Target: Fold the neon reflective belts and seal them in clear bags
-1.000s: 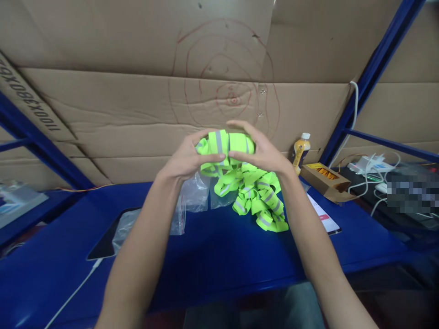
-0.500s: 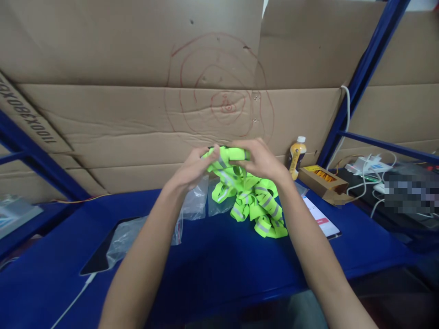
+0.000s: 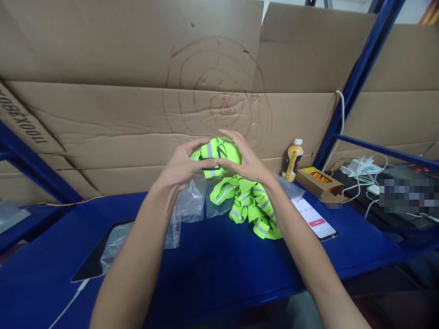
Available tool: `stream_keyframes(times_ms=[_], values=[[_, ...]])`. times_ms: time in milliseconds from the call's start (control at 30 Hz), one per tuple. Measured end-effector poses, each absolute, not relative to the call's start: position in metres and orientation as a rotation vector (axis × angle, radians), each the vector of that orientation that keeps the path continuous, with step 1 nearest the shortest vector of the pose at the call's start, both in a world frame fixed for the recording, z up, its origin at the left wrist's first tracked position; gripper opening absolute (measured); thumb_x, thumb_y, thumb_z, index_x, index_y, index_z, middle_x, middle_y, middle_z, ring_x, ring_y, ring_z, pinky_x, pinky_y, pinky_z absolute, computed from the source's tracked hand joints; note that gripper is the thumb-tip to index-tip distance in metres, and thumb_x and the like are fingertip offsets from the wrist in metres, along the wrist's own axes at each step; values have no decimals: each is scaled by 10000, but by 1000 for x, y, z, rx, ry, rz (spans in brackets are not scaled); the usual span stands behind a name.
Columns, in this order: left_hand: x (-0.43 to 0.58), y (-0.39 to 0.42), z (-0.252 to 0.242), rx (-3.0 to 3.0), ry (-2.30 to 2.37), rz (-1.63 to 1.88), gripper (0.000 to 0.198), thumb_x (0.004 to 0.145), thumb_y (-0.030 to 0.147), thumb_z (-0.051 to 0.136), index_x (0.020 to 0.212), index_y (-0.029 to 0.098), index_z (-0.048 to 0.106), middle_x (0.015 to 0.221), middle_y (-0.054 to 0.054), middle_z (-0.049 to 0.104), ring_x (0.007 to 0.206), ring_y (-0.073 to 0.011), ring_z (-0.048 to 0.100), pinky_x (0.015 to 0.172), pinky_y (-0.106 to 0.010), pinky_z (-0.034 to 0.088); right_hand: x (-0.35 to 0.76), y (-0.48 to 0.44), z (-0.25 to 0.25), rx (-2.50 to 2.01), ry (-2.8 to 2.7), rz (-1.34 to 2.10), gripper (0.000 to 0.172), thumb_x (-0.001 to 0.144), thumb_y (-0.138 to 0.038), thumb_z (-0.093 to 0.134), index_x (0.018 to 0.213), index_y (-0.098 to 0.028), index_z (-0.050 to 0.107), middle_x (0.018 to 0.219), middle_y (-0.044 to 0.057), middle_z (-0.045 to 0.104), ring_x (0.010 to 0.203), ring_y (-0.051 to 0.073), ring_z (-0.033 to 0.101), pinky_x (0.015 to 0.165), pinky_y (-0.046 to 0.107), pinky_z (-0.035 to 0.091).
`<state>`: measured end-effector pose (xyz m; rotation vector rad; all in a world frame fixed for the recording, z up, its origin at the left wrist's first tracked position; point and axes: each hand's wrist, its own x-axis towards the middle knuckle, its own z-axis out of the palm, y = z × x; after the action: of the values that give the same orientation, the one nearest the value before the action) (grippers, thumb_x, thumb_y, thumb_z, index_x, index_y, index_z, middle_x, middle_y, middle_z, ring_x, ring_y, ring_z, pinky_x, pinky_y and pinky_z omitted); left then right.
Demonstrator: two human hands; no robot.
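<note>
Both of my hands are raised above the blue table (image 3: 219,265), gripping one fluorescent yellow-green reflective band (image 3: 215,155) with grey stripes. My left hand (image 3: 178,167) pinches its left side between thumb and fingers. From the right, my right hand (image 3: 245,160) closes over it. A pile of the same reflective bands (image 3: 252,205) lies on the table just below my right wrist. Clear plastic bags (image 3: 188,203) lie under my left forearm.
A phone (image 3: 313,217) with a lit screen lies right of the pile. Behind it stand a yellow bottle (image 3: 292,160) and an open cardboard box (image 3: 318,181). White chargers and cables (image 3: 361,169) sit far right. Another dark phone (image 3: 91,256) with a white cable lies left. Cardboard sheets (image 3: 137,91) form the back wall.
My hands have bunched the band smaller and shifted it slightly left; it was lowered, then lifted a little again. The camera view drifted left.
</note>
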<state>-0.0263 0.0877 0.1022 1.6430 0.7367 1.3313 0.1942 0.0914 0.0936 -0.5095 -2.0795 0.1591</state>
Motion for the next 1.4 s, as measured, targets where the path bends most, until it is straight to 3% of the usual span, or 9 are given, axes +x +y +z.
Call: stream_keyframes(times_ms=[167, 300, 433, 633, 800, 933, 1167, 1267, 1400], values=[[-24, 77, 102, 2220, 835, 1376, 671, 677, 458, 1023, 1263, 222, 796, 1329, -100, 773, 1302, -352, 667, 1171, -450, 478, 211, 108, 86, -577, -2076, 567, 982, 779, -624, 907, 1586, -215, 526, 1684, 163, 515, 1564, 321, 483, 1337, 519, 343], [-14, 73, 98, 2463, 788, 1261, 593, 779, 501, 957, 1295, 264, 787, 1324, -96, 780, 1270, -366, 689, 1196, -483, 447, 227, 114, 83, -567, -2079, 799, 829, 689, -576, 968, 1379, -195, 710, 1409, 116, 740, 1334, 316, 665, 1211, 503, 490], [-5, 73, 94, 2574, 751, 1295, 518, 835, 468, 921, 1297, 282, 779, 1319, -106, 750, 1255, -348, 671, 1169, -464, 460, 232, 109, 89, -579, -2062, 840, 677, 665, -464, 999, 1221, -155, 768, 1165, 78, 807, 1071, 254, 741, 1005, 399, 588], [-2, 88, 92, 2389, 657, 1557, 992, 712, 666, 971, 1546, 268, 610, 1526, -142, 620, 1437, -376, 546, 1236, -489, 414, 229, 86, 113, -466, -2068, 510, 582, 784, -462, 931, 1263, -165, 788, 1260, 101, 804, 1210, 288, 732, 1086, 392, 541], [6, 101, 84, 1715, 573, 1567, 839, 777, 910, 743, 1244, 213, 755, 1287, -125, 759, 1230, -337, 710, 973, -390, 607, 211, 85, 108, -449, -2140, 20, 434, 939, -240, 718, 1370, -189, 740, 1280, 107, 771, 1166, 278, 704, 1041, 390, 533], [1, 100, 86, 1365, 662, 1392, 665, 683, 722, 940, 1065, 202, 776, 990, -74, 777, 882, -245, 747, 676, -300, 616, 193, 90, 92, -539, -2204, -184, 581, 890, -74, 547, 1448, -197, 654, 1314, 134, 682, 1207, 299, 629, 1048, 434, 520], [2, 90, 93, 1410, 656, 1514, 581, 542, 460, 1066, 951, 187, 756, 887, -11, 711, 747, -148, 650, 639, -243, 542, 175, 79, 86, -488, -2046, -51, 473, 985, -431, 641, 1407, -217, 631, 1297, 127, 650, 1248, 302, 593, 1135, 479, 491], [5, 88, 93, 1682, 654, 1698, 510, 615, 428, 1023, 982, 203, 749, 912, -2, 711, 774, -152, 642, 686, -258, 530, 169, 85, 86, -546, -1742, 100, 478, 1089, -604, 458, 1314, -244, 678, 1304, 110, 647, 1283, 260, 606, 1164, 445, 477], [2, 77, 96, 2360, 654, 1976, 424, 705, 364, 946, 1044, 230, 729, 1037, -28, 747, 951, -225, 704, 879, -351, 577, 165, 101, 84, -556, -1476, 553, 557, 968, -734, 608, 1220, -246, 703, 1224, 60, 719, 1168, 227, 671, 1066, 371, 547]])
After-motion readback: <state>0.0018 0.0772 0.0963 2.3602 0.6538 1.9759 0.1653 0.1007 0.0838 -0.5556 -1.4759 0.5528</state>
